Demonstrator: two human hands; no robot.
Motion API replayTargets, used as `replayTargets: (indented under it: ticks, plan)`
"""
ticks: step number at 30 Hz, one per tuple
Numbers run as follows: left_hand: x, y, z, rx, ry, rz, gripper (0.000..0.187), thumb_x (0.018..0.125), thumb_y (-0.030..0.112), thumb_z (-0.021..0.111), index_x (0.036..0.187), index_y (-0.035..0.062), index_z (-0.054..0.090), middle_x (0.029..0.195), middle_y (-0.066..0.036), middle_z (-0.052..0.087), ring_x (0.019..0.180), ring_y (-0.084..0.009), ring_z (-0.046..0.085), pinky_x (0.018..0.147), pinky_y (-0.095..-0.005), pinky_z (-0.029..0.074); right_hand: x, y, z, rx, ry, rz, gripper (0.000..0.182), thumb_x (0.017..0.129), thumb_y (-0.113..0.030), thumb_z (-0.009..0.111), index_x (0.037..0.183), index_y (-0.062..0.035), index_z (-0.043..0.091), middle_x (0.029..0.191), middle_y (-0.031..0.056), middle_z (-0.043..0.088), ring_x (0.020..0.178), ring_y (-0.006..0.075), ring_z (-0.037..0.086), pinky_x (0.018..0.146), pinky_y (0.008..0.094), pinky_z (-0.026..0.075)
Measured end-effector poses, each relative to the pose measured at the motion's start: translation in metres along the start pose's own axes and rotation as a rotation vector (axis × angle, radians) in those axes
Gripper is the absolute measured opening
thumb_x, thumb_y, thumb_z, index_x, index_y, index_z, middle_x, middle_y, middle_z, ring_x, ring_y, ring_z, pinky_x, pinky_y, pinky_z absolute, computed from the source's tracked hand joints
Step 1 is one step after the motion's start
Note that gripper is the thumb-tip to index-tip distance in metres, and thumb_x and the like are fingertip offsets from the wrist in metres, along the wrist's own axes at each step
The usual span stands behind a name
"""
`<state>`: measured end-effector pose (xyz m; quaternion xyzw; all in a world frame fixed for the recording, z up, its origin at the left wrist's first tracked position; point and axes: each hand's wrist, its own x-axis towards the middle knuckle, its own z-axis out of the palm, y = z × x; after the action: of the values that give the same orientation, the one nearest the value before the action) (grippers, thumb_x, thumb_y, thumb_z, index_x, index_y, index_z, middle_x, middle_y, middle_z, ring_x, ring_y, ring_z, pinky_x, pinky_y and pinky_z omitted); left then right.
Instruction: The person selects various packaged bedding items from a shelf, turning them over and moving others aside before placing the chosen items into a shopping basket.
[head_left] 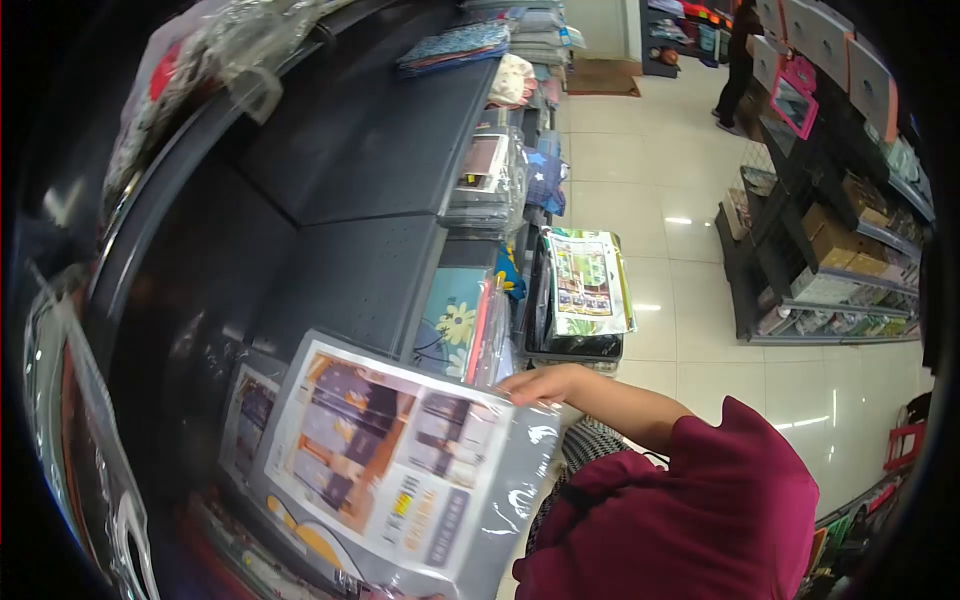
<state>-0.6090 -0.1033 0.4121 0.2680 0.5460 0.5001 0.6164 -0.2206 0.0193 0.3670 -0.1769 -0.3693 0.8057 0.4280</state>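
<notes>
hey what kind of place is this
Probably a shop selling bedding. Dark display shelves hold plastic-wrapped packs, a hand holds one pack, and more stocked racks line the tiled aisle.

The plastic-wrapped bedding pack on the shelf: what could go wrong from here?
1. The bedding pack is gripped only at its top edge by one hand; the glossy wrap could slip.
2. It leans past the dark shelf edge, so it may tip out.
3. Packs lie close behind it and could be dragged along.
</notes>
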Motion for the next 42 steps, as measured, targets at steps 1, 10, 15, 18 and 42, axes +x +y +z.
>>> replayTargets:
  ticks: [1,10,15,18,42]
  plan:
    - [-0.003,-0.002,0.005,0.077,0.065,-0.046,0.061,0.081,0.043,0.063,0.123,0.0019,0.048,0.106,-0.013,0.057,0.082,-0.0281,0.059,0.060,-0.0427,0.052,-0.010,0.003,-0.016,0.081,-0.151,0.003,0.059,0.093,-0.033,0.056,0.133,0.0068,0.039,0.128,0.0112,0.051,0.115,0.0143,0.049,0.096,0.0295,0.042]
    - [-0.002,-0.009,0.059,0.608,0.134,-0.347,0.054,0.075,0.043,0.072,0.109,0.0020,0.062,0.090,-0.008,0.061,0.078,-0.0212,0.055,0.067,-0.0356,0.048,-0.028,-0.005,-0.004,-0.434,0.268,0.054,0.048,0.095,-0.028,0.054,0.132,0.0003,0.043,0.127,0.0086,0.050,0.116,0.0130,0.043,0.099,0.0282,0.034]
    - [0.013,0.004,0.144,0.543,-0.299,-0.346,0.041,0.087,0.023,0.064,0.116,-0.0052,0.058,0.118,-0.015,0.057,0.097,-0.0257,0.056,0.089,-0.0345,0.043,-0.098,-0.026,-0.029,-0.392,0.290,-0.015,0.036,0.091,-0.022,0.059,0.120,-0.0017,0.056,0.115,0.0059,0.058,0.107,0.0136,0.050,0.093,0.0285,0.040]
    - [0.049,-0.039,0.184,0.690,-0.612,0.004,0.058,0.086,0.023,0.062,0.133,-0.0029,0.040,0.117,-0.015,0.057,0.095,-0.0257,0.060,0.078,-0.0378,0.052,-0.158,-0.012,-0.065,-0.253,0.520,-0.003,0.038,0.089,-0.019,0.061,0.122,-0.0019,0.054,0.110,0.0056,0.060,0.101,0.0138,0.053,0.089,0.0286,0.043]
    - [0.309,-0.398,0.512,1.934,-0.926,0.791,0.061,0.080,0.026,0.063,0.138,0.0228,0.042,0.151,-0.009,0.022,0.137,-0.0388,0.019,0.107,-0.0534,0.021,-0.186,0.055,-0.458,-1.181,1.474,0.831,0.087,0.071,-0.008,0.066,0.145,-0.0249,0.023,0.130,0.0222,0.037,0.106,0.0393,0.051,0.084,0.0467,0.049]
